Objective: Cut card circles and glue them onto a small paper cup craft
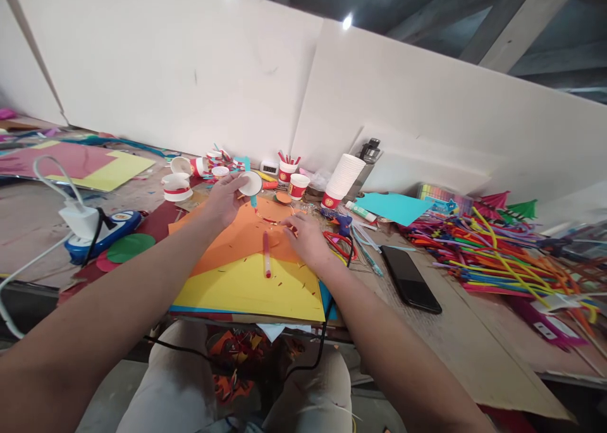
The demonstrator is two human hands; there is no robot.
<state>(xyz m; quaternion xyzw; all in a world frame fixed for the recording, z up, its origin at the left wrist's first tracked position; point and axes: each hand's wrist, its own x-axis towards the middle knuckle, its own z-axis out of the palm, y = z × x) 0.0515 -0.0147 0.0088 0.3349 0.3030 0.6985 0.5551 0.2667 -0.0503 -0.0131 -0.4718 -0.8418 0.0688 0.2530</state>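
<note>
My left hand is closed on a white paper disc, held up by its left edge over the orange paper. A light-blue strip shows above and below the disc. Below it, a thin curved red-and-white strip runs toward my right hand, whose thumb and fingertips are bent together at its right end. The contact there is small and hard to make out. A red-capped marker pen lies between my hands, across orange paper and yellow paper scattered with small scraps.
Cut paper cups stand at the back left, a tilted cup stack and a bottle at the back right. A glue gun, a phone and many pipe cleaners lie rightward. A power strip sits left.
</note>
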